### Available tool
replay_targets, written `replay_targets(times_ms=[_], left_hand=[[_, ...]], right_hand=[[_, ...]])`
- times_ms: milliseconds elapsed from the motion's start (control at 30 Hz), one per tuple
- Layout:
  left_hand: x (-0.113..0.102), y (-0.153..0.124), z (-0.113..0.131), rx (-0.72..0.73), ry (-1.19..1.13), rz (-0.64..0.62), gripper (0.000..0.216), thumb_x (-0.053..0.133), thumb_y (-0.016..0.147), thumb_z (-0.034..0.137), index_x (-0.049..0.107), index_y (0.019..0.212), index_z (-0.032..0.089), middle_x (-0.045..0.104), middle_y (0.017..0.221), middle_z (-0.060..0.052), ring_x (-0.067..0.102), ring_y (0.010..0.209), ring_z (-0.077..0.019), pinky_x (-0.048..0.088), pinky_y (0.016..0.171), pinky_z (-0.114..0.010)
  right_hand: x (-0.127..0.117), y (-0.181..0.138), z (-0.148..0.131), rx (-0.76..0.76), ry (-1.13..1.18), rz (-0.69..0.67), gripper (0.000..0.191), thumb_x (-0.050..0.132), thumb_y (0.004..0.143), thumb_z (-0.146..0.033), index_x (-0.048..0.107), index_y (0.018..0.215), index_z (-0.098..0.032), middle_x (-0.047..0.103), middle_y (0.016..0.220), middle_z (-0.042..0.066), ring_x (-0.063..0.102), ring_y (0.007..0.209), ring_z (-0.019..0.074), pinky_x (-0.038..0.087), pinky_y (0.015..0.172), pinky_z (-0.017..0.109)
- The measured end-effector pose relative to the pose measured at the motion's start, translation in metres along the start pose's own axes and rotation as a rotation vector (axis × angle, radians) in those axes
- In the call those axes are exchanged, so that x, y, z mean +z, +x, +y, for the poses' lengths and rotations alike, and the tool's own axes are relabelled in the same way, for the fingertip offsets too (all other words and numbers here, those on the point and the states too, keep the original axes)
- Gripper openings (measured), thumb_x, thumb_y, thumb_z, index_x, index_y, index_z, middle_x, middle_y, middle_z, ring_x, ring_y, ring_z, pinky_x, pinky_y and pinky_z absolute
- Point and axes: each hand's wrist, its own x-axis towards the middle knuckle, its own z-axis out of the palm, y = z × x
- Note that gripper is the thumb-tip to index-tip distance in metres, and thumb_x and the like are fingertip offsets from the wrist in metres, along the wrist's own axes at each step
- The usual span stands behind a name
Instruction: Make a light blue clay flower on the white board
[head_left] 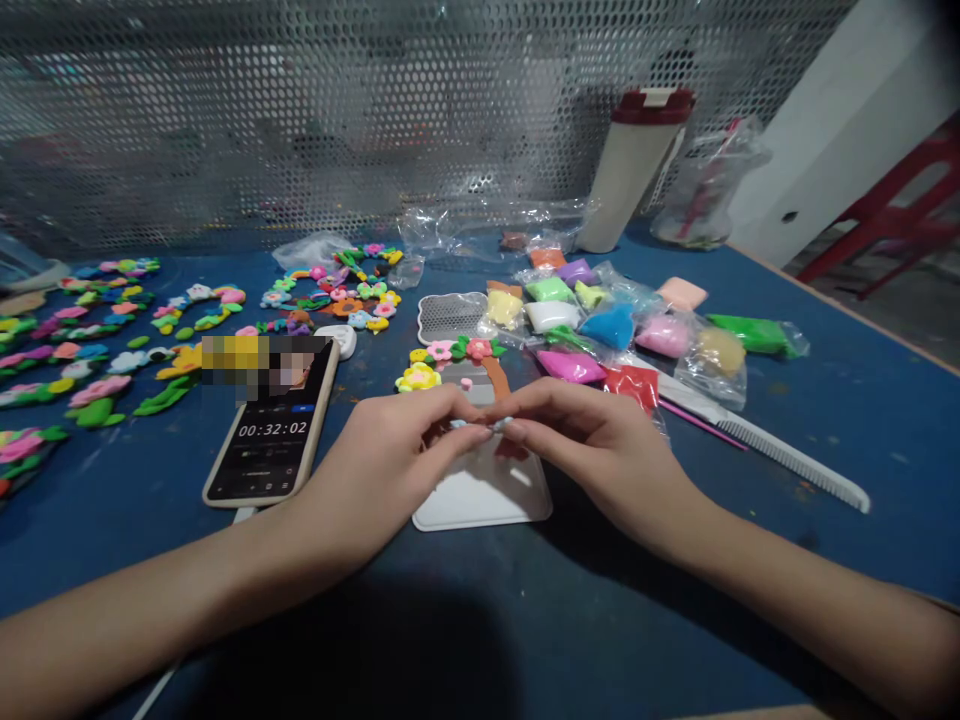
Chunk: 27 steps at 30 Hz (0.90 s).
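Note:
My left hand point(390, 460) and my right hand point(592, 450) meet at the fingertips, pinching a small pale blue piece of modelling clay point(474, 425) between them. Just below lies a white plastic work board point(484, 497), partly hidden by my hands. Beyond the fingertips, a clay flower decoration point(454, 355) with pink, yellow and green blooms sits on a brown clay strip. A smartphone point(274, 430) showing a running timer lies left of my left hand. Right of my right hand are packets of coloured clay point(607, 325).
A white comb point(787, 450) and a thin pink stick lie on the blue table point(840, 540). Several finished clay decorations point(97, 345) spread across the left side. A perforated metal screen point(300, 110) stands behind, with a capped bottle point(630, 165) and a plastic bag nearby.

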Motion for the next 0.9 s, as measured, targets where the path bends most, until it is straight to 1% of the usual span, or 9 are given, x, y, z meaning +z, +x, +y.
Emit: replay_targets(times_ms=[133, 233, 367, 467, 533, 667, 733, 833, 900], left_hand=[[-0.002, 0.008, -0.003, -0.193, -0.356, -0.064, 0.014, 0.056, 0.086, 0.029, 0.063, 0.085, 0.017, 0.059, 0.055, 0.004, 0.053, 0.049, -0.0097, 0.042, 0.049, -0.018], [-0.001, 0.013, -0.007, -0.276, -0.596, -0.125, 0.012, 0.059, 0.085, 0.026, 0.061, 0.091, 0.015, 0.062, 0.052, 0.002, 0.057, 0.047, -0.0101, 0.045, 0.048, -0.018], [0.000, 0.013, -0.009, -0.310, -0.678, -0.163, 0.020, 0.063, 0.083, 0.035, 0.058, 0.081, 0.016, 0.065, 0.056, 0.001, 0.055, 0.040, -0.0078, 0.040, 0.040, -0.015], [-0.001, 0.013, -0.009, -0.317, -0.668, -0.098, 0.025, 0.063, 0.082, 0.039, 0.058, 0.080, 0.015, 0.069, 0.064, -0.001, 0.048, 0.035, -0.0045, 0.037, 0.037, -0.015], [-0.001, 0.014, -0.009, -0.308, -0.670, -0.062, 0.023, 0.064, 0.082, 0.036, 0.060, 0.083, 0.014, 0.067, 0.061, -0.001, 0.047, 0.036, -0.0040, 0.038, 0.039, -0.014], [-0.001, 0.015, -0.008, -0.322, -0.772, 0.005, 0.023, 0.056, 0.088, 0.023, 0.056, 0.110, 0.015, 0.071, 0.090, -0.006, 0.062, 0.056, -0.0083, 0.048, 0.049, -0.017], [-0.001, 0.014, -0.008, -0.337, -0.810, 0.046, 0.022, 0.051, 0.091, 0.022, 0.053, 0.111, 0.015, 0.069, 0.104, -0.009, 0.065, 0.061, -0.0095, 0.050, 0.052, -0.018], [-0.002, 0.012, -0.009, -0.294, -0.772, 0.070, 0.018, 0.051, 0.091, 0.031, 0.057, 0.092, 0.014, 0.070, 0.081, -0.005, 0.058, 0.049, -0.0074, 0.042, 0.044, -0.017], [-0.003, 0.012, -0.010, -0.227, -0.694, 0.090, 0.026, 0.054, 0.089, 0.038, 0.061, 0.081, 0.015, 0.059, 0.056, 0.002, 0.047, 0.042, -0.0056, 0.035, 0.042, -0.016]], right_hand=[[-0.002, 0.003, 0.002, -0.001, 0.047, 0.135, 0.014, 0.071, 0.077, -0.026, 0.060, 0.081, -0.019, 0.064, 0.083, 0.000, 0.062, 0.077, 0.0135, 0.050, 0.069, 0.025], [-0.003, 0.005, 0.003, 0.003, 0.138, 0.131, 0.013, 0.071, 0.076, -0.023, 0.060, 0.081, -0.020, 0.063, 0.083, -0.001, 0.062, 0.078, 0.0125, 0.050, 0.071, 0.024], [-0.003, 0.004, 0.002, 0.036, 0.101, 0.075, 0.005, 0.062, 0.084, -0.025, 0.063, 0.083, -0.020, 0.065, 0.077, -0.002, 0.059, 0.070, 0.0103, 0.047, 0.065, 0.022], [-0.003, 0.002, 0.003, 0.044, 0.073, 0.074, 0.011, 0.068, 0.079, -0.026, 0.060, 0.076, -0.019, 0.061, 0.072, -0.003, 0.055, 0.064, 0.0098, 0.044, 0.058, 0.021], [-0.003, 0.001, 0.003, 0.017, 0.080, 0.062, 0.008, 0.068, 0.080, -0.024, 0.061, 0.082, -0.020, 0.063, 0.079, -0.002, 0.058, 0.072, 0.0108, 0.045, 0.064, 0.022], [-0.002, 0.001, 0.001, -0.030, 0.044, -0.007, 0.016, 0.052, 0.091, -0.019, 0.066, 0.099, -0.021, 0.067, 0.086, 0.000, 0.062, 0.080, 0.0114, 0.047, 0.073, 0.024], [-0.001, 0.000, -0.001, -0.044, -0.031, -0.014, 0.014, 0.055, 0.089, -0.021, 0.068, 0.091, -0.021, 0.067, 0.080, -0.001, 0.061, 0.073, 0.0113, 0.046, 0.067, 0.023], [-0.001, -0.001, -0.003, -0.093, -0.144, -0.019, 0.005, 0.066, 0.081, -0.020, 0.067, 0.077, -0.019, 0.067, 0.075, -0.001, 0.060, 0.069, 0.0126, 0.045, 0.063, 0.023], [0.000, -0.002, -0.004, -0.134, -0.162, -0.047, 0.005, 0.063, 0.083, -0.016, 0.067, 0.082, -0.019, 0.069, 0.083, 0.001, 0.062, 0.077, 0.0143, 0.047, 0.069, 0.025]])
